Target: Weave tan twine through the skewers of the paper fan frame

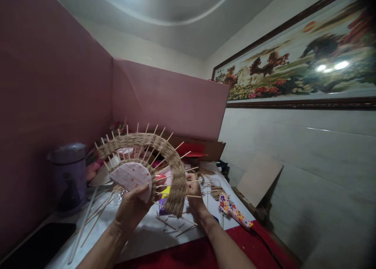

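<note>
My left hand [132,206] holds up a half-woven round basket frame [173,171], gripping its pale dotted centre disc [131,175] with thumb on the front. Thin wooden skewers stick out from the disc like spokes, and a band of brown twine is woven around them. My right hand [193,190] is closed on the frame's right edge, fingers among the skewers and twine. Both hands hover above a white tabletop [152,233].
A colourful dotted glue gun [233,212] lies right of my right hand. Loose skewers [94,218] lie on the table. A purple lidded jug [69,175] stands at left, a dark phone [35,245] near the front left. Pink partitions stand behind.
</note>
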Motion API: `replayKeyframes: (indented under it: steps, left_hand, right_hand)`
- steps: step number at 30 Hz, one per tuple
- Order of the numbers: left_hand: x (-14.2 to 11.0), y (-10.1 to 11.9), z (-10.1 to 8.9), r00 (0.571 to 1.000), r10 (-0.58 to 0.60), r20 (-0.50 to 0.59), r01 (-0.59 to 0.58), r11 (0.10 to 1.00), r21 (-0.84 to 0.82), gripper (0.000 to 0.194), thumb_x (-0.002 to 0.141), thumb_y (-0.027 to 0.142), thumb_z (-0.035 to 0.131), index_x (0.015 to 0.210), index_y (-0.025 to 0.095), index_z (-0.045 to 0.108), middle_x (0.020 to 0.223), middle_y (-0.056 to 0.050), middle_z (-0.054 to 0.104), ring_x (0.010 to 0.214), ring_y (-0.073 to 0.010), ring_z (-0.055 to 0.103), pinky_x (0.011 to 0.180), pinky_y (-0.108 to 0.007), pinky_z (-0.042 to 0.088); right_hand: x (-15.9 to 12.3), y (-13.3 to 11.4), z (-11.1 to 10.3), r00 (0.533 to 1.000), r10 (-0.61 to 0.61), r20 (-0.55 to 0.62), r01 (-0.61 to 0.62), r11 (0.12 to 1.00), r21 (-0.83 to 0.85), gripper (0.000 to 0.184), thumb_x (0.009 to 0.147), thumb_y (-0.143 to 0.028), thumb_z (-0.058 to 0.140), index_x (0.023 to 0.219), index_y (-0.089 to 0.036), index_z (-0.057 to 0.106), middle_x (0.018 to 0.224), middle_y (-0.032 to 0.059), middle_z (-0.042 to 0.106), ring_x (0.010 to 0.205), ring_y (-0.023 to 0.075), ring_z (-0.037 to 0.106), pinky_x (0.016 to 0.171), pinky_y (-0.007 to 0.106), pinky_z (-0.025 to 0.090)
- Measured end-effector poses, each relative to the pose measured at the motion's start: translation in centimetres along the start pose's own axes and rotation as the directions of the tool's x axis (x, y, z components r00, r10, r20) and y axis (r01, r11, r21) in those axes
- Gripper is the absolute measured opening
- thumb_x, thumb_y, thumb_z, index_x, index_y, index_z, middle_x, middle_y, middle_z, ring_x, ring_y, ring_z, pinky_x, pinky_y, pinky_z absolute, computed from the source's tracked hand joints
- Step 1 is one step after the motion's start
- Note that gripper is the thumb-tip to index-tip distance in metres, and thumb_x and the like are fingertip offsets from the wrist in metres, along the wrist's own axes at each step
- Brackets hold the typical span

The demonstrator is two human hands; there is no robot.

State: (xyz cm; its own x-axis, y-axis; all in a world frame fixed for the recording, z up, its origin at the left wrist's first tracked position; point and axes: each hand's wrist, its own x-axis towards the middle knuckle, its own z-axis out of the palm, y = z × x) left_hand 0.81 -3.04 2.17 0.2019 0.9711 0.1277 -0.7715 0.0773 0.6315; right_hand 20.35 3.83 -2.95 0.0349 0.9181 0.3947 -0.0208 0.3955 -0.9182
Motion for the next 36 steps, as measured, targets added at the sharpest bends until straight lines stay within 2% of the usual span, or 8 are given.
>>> replayKeyframes:
  steps: [8, 13, 16, 19, 24, 28, 34, 36]
  left_hand:
    - [0.0, 0.5, -0.4, 0.996, -0.013, -0.089, 0.008, 0.999, -0.054, 0.021, 0.073, 0.004, 0.050, 0.079, 0.011, 0.068, 0.080, -0.012, 0.072, 0.076, -0.0267, 0.067, 0.062, -0.037, 0.055]
    - [-0.1, 0.7, -0.4, 0.992, 0.005, -0.123, -0.006, 1.000, -0.007, 0.023, 0.074, 0.003, 0.046, 0.079, 0.010, 0.066, 0.080, -0.015, 0.071, 0.072, -0.0272, 0.068, 0.059, -0.039, 0.055]
    - [0.0, 0.7, -0.6, 0.993, 0.000, -0.118, 0.000, 1.000, 0.002, 0.023, 0.075, 0.003, 0.045, 0.083, 0.011, 0.066, 0.080, -0.014, 0.071, 0.071, -0.0262, 0.068, 0.060, -0.040, 0.055]
    - [0.1, 0.7, -0.8, 0.992, -0.005, -0.127, 0.003, 1.000, -0.020, 0.023, 0.075, 0.003, 0.047, 0.086, 0.012, 0.065, 0.079, -0.012, 0.072, 0.069, -0.0251, 0.068, 0.060, -0.039, 0.055]
    - [0.1, 0.9, -1.0, 0.988, -0.002, -0.153, -0.005, 0.999, -0.042, 0.024, 0.074, 0.002, 0.047, 0.086, 0.012, 0.065, 0.079, -0.012, 0.072, 0.069, -0.0260, 0.068, 0.058, -0.040, 0.055]
    - [0.3, 1.0, -1.1, 0.984, 0.001, -0.177, -0.008, 0.999, -0.042, 0.023, 0.073, 0.002, 0.047, 0.085, 0.012, 0.064, 0.079, -0.012, 0.071, 0.070, -0.0264, 0.068, 0.058, -0.040, 0.055]
    - [0.5, 0.8, -1.0, 0.985, 0.003, -0.174, -0.002, 1.000, 0.006, 0.027, 0.072, 0.002, 0.050, 0.093, 0.012, 0.063, 0.074, -0.011, 0.071, 0.070, -0.0265, 0.068, 0.059, -0.040, 0.056]
    - [0.5, 0.7, -1.0, 0.985, 0.001, -0.174, 0.001, 1.000, 0.012, 0.026, 0.072, 0.002, 0.049, 0.092, 0.011, 0.063, 0.073, -0.011, 0.071, 0.070, -0.0267, 0.068, 0.060, -0.041, 0.056]
  right_hand:
    - [0.8, -0.7, -0.6, 0.999, 0.004, -0.033, -0.001, 0.994, 0.105, 0.022, 0.070, -0.038, 0.060, 0.072, -0.019, 0.049, 0.040, -0.0079, 0.044, 0.038, 0.0082, 0.036, 0.042, 0.020, 0.026]
    - [1.1, -1.5, -0.9, 0.999, 0.045, -0.025, -0.037, 0.970, 0.240, 0.021, 0.061, -0.032, 0.064, 0.058, -0.017, 0.049, 0.067, 0.0006, 0.058, 0.057, 0.0102, 0.049, 0.047, 0.019, 0.033]
    - [1.2, -1.8, -1.1, 0.993, 0.113, 0.020, -0.111, 0.915, 0.389, 0.020, 0.058, -0.028, 0.063, 0.057, -0.018, 0.045, 0.081, 0.0038, 0.061, 0.062, 0.0100, 0.052, 0.048, 0.018, 0.035]
    - [1.0, -2.1, -1.2, 0.971, 0.204, 0.126, -0.240, 0.843, 0.481, 0.022, 0.056, -0.025, 0.066, 0.057, -0.017, 0.045, 0.078, 0.0039, 0.062, 0.051, 0.0059, 0.046, 0.042, 0.016, 0.029]
    - [0.5, -2.9, -1.4, 0.942, 0.237, 0.238, -0.323, 0.836, 0.443, 0.022, 0.059, -0.026, 0.069, 0.065, -0.017, 0.050, 0.048, -0.0073, 0.045, 0.037, 0.0021, 0.022, 0.036, 0.017, 0.009]
    - [0.3, -3.2, -1.6, 0.953, 0.193, 0.233, -0.269, 0.893, 0.361, 0.027, 0.060, -0.033, 0.073, 0.072, -0.016, 0.056, 0.042, -0.0128, 0.026, 0.037, 0.0022, 0.012, 0.037, 0.019, 0.006]
    - [0.1, -3.0, -1.1, 0.945, 0.156, 0.287, -0.241, 0.927, 0.288, 0.024, 0.060, -0.030, 0.070, 0.066, -0.017, 0.051, 0.048, -0.0070, 0.047, 0.037, 0.0031, 0.026, 0.037, 0.018, 0.014]
    - [0.0, -3.0, -1.0, 0.932, 0.178, 0.315, -0.275, 0.914, 0.298, 0.022, 0.060, -0.027, 0.069, 0.065, -0.017, 0.049, 0.047, -0.0076, 0.045, 0.037, 0.0030, 0.025, 0.036, 0.018, 0.013]
